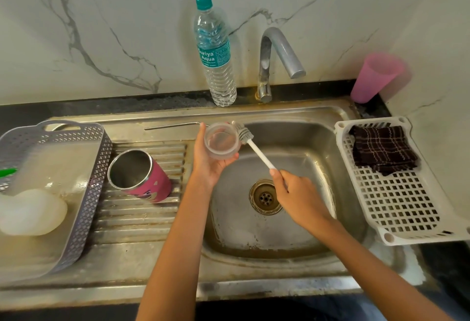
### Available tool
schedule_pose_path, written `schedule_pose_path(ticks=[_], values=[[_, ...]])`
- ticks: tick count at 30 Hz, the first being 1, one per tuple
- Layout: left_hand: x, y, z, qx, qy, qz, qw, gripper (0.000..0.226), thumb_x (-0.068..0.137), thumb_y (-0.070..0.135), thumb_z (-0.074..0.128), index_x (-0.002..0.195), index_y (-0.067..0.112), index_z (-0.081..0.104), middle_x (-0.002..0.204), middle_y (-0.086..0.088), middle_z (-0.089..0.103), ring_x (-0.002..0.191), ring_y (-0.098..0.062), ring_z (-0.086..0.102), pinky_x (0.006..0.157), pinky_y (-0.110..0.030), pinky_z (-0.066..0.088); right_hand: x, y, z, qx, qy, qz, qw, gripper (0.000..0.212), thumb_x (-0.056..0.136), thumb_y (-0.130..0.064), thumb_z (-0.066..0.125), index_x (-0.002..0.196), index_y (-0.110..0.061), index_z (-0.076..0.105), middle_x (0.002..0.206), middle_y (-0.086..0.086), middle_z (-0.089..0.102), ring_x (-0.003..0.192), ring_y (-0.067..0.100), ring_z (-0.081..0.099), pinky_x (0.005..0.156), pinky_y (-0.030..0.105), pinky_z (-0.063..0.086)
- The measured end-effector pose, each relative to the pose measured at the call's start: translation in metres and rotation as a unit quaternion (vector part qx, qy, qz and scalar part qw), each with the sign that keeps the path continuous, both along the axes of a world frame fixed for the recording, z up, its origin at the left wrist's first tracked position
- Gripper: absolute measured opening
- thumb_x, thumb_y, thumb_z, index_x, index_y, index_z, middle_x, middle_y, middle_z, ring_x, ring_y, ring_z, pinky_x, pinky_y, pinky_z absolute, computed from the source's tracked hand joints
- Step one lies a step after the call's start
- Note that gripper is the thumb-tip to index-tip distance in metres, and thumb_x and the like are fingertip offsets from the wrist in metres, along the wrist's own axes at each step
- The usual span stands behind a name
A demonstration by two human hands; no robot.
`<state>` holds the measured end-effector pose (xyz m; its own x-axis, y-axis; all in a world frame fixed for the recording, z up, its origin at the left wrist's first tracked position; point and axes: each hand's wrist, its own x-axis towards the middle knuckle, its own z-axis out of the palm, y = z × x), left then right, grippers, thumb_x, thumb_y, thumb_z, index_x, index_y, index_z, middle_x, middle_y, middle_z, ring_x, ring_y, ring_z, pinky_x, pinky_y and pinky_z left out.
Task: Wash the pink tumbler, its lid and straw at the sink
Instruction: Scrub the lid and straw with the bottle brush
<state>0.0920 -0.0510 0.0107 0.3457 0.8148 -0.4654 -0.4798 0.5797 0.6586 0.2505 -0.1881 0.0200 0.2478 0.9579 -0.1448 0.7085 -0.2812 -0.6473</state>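
Note:
My left hand (207, 161) holds the clear round lid (221, 140) over the left rim of the sink basin (300, 229). My right hand (296, 193) grips the white handle of a bottle brush (250, 143), whose bristle head touches the lid's right edge. The pink tumbler (141, 176) with a steel inside stands tilted on the ribbed drainboard, left of my left arm, mouth open towards me. The metal straw (173, 125) lies flat on the sink's back ledge, just left of the lid.
The tap (276, 61) arches over the basin and no water is seen running. A water bottle (216, 50) stands behind the sink. A grey basket (84, 180) sits at left, a white rack (396, 201) with a dark cloth (382, 150) at right, a pink cup (373, 77) behind it.

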Motion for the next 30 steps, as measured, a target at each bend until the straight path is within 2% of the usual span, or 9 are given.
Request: schedule_pose_path(ticks=[3, 5, 8, 11, 15, 18, 21, 24, 30], values=[[0.000, -0.003, 0.000, 0.031, -0.006, -0.066, 0.997, 0.058, 0.094, 0.059, 0.046, 0.126, 0.013, 0.059, 0.119, -0.018, 0.064, 0.101, -0.034, 0.066, 0.061, -0.033, 0.057, 0.007, 0.017, 0.012, 0.006, -0.031, 0.000, 0.999, 0.046, 0.103, -0.044, 0.029, 0.064, -0.022, 0.041, 0.050, -0.004, 0.040, 0.047, 0.015, 0.039, 0.050, 0.030, 0.028], [-0.002, -0.002, 0.003, 0.033, -0.026, -0.057, 0.997, 0.057, 0.092, 0.063, 0.046, 0.128, 0.020, 0.059, 0.119, -0.015, 0.065, 0.104, -0.034, 0.065, 0.065, -0.035, 0.056, 0.009, 0.019, 0.013, 0.011, -0.047, 0.011, 0.999, 0.046, 0.103, -0.043, 0.029, 0.065, -0.021, 0.042, 0.050, -0.004, 0.040, 0.047, 0.016, 0.038, 0.049, 0.030, 0.028], [-0.005, 0.003, 0.010, 0.021, -0.036, -0.024, 0.999, 0.059, 0.090, 0.066, 0.046, 0.128, 0.024, 0.062, 0.109, -0.011, 0.067, 0.093, -0.029, 0.064, 0.069, -0.037, 0.052, 0.008, 0.005, 0.007, 0.015, -0.054, 0.023, 0.998, 0.046, 0.103, -0.042, 0.030, 0.071, -0.015, 0.050, 0.047, -0.006, 0.040, 0.042, 0.011, 0.036, 0.045, 0.025, 0.026], [-0.005, 0.001, 0.011, 0.036, 0.009, -0.058, 0.998, 0.055, 0.093, 0.061, 0.046, 0.124, 0.019, 0.062, 0.107, -0.011, 0.067, 0.088, -0.026, 0.065, 0.063, -0.032, 0.049, 0.010, 0.001, 0.008, 0.024, -0.064, 0.020, 0.997, 0.046, 0.103, -0.042, 0.031, 0.071, -0.015, 0.051, 0.046, -0.006, 0.040, 0.040, 0.012, 0.036, 0.045, 0.026, 0.027], [-0.004, -0.001, 0.016, 0.057, 0.068, -0.108, 0.990, 0.062, 0.093, 0.065, 0.040, 0.115, 0.012, 0.062, 0.109, -0.016, 0.069, 0.088, -0.028, 0.068, 0.063, -0.031, 0.047, 0.021, 0.012, 0.019, 0.051, -0.127, 0.036, 0.990, 0.043, 0.103, -0.042, 0.032, 0.064, -0.025, 0.038, 0.045, -0.005, 0.037, 0.041, 0.015, 0.037, 0.044, 0.029, 0.028], [-0.011, 0.007, 0.019, 0.057, 0.060, -0.082, 0.993, 0.069, 0.091, 0.069, 0.042, 0.124, 0.011, 0.060, 0.112, -0.018, 0.067, 0.086, -0.028, 0.068, 0.058, -0.029, 0.049, 0.027, 0.005, 0.015, 0.063, -0.135, 0.051, 0.987, 0.043, 0.102, -0.042, 0.034, 0.066, -0.023, 0.044, 0.043, -0.008, 0.035, 0.036, 0.011, 0.036, 0.041, 0.023, 0.027], [-0.011, 0.008, 0.022, 0.081, 0.048, -0.127, 0.987, 0.064, 0.094, 0.063, 0.042, 0.125, 0.009, 0.055, 0.108, -0.018, 0.065, 0.086, -0.029, 0.067, 0.055, -0.029, 0.047, 0.031, 0.002, 0.012, 0.070, -0.135, 0.046, 0.987, 0.043, 0.101, -0.042, 0.034, 0.067, -0.021, 0.048, 0.041, -0.008, 0.034, 0.035, 0.009, 0.034, 0.041, 0.021, 0.025], [-0.009, 0.006, 0.024, 0.096, 0.051, -0.166, 0.980, 0.070, 0.096, 0.062, 0.036, 0.133, 0.004, 0.051, 0.111, -0.019, 0.065, 0.087, -0.029, 0.066, 0.054, -0.029, 0.047, 0.034, 0.010, 0.017, 0.088, -0.150, 0.048, 0.984, 0.041, 0.101, -0.043, 0.035, 0.063, -0.027, 0.038, 0.043, -0.008, 0.035, 0.036, 0.010, 0.034, 0.042, 0.023, 0.023], [-0.021, 0.011, 0.033, 0.066, 0.061, -0.224, 0.970, 0.063, 0.093, 0.064, 0.040, 0.123, 0.010, 0.056, 0.112, -0.025, 0.065, 0.081, -0.030, 0.067, 0.052, -0.027, 0.049, 0.036, 0.016, 0.014, 0.102, -0.163, 0.072, 0.979, 0.042, 0.099, -0.047, 0.031, 0.068, -0.022, 0.043, 0.044, -0.008, 0.035, 0.037, 0.012, 0.035, 0.042, 0.024, 0.022]])
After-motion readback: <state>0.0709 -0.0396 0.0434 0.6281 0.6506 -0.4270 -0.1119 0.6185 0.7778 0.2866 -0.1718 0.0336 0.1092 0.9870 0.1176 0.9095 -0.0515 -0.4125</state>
